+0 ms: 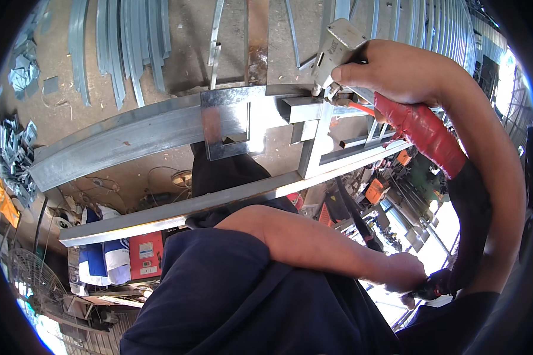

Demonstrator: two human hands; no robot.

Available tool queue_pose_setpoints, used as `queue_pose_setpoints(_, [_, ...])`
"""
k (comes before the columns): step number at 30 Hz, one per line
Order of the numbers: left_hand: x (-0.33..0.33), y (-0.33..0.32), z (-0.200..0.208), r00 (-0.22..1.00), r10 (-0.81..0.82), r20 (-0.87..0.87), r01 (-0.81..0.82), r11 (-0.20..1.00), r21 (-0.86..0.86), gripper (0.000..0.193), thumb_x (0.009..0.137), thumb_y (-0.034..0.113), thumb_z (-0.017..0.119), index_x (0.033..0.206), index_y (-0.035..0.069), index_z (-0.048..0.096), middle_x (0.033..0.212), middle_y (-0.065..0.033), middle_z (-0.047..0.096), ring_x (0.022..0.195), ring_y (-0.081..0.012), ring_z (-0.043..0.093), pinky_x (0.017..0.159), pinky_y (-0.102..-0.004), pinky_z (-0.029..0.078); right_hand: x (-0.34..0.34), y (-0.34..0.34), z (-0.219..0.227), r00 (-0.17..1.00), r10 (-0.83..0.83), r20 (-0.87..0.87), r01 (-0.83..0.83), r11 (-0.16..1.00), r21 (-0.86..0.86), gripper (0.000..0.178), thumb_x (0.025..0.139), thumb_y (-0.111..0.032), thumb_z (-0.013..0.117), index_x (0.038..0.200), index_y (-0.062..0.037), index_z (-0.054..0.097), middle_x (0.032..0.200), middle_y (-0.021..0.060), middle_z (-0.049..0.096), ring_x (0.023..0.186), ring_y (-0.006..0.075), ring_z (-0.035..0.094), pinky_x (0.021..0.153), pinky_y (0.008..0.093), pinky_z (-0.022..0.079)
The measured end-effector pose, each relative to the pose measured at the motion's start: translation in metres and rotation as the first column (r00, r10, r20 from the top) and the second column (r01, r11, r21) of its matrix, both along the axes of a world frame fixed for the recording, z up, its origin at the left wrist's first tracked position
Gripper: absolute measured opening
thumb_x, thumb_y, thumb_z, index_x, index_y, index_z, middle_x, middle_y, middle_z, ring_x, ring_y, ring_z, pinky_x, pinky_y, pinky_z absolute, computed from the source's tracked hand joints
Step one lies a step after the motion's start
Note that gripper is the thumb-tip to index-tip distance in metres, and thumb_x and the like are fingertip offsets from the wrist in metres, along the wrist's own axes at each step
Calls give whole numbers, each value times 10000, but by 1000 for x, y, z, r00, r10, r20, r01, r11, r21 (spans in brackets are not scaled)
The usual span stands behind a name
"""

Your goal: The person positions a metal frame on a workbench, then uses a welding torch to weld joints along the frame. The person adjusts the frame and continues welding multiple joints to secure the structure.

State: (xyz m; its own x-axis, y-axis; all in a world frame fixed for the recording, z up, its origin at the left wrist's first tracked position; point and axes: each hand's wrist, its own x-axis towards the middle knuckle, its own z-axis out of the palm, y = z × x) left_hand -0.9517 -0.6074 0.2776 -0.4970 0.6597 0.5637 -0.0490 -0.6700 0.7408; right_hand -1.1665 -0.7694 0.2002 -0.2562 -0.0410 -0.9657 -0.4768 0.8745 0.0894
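Two hands of mine are busy on the right: my right hand (pixel 397 68) pinches a grey metal piece (pixel 337 50), thumb laid along it, at the far side of the frame, while my left hand (pixel 407 273) crosses my body and is curled around a black fitting (pixel 435 286) near the lower right. A red-wrapped grip (pixel 420 133) on a dark hose (pixel 471 207) lies just under my right wrist, pointing at the joint; some fingers are hidden behind it. As I judge it, the frame is partly put together: a crosspiece (pixel 312 151) already meets the near beam (pixel 177 214), and a short tube (pixel 302 110) sits beside its far end, its left mouth open. Whether these joints are fixed, I cannot tell. A flat plate (pixel 213 130) with a rectangular cut-out rests against the wide channel (pixel 130 139), apparently unattached, so that joining looks left over. More metal strips (pixel 133 47) lie loose on the far floor (pixel 186 47).
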Motion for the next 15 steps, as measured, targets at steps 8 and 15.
queue_pose_setpoints(8, [-2,0,-1,1000,-21,17,21,1000,-9,469,858,535,781,900,68,773,792,-134,714,811,-337,721,768,-463,563,1,-5,-4,998,60,12,-61,998,28,567,1008,-473,619,1184,59,706,979,205,728,818,288,649,815,410,515])
queue_pose_setpoints(15, [-7,4,0,998,7,68,-11,998,59,458,855,533,786,897,77,774,774,-127,701,810,-335,718,758,-462,558,-2,-10,-7,995,96,27,-97,995,33,588,1014,-494,602,1201,53,708,990,219,729,836,299,665,829,418,520])
